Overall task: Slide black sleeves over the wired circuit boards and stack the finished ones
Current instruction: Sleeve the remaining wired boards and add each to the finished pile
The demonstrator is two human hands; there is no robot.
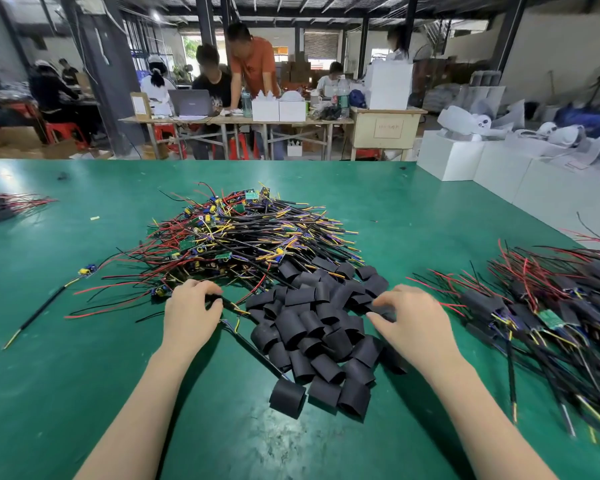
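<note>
A big heap of wired circuit boards with red, black and yellow leads lies mid-table. Just in front of it is a pile of short black sleeves. My left hand curls its fingers round a wired board's black cable at the heap's near edge. My right hand reaches into the right side of the sleeve pile, thumb and fingers closing on one sleeve. A stack of sleeved boards lies at the right.
The green table mat fills the view. One loose wired board lies at the left, and another wire bundle at the far left edge. White boxes stand at the back right. Several people work at tables behind.
</note>
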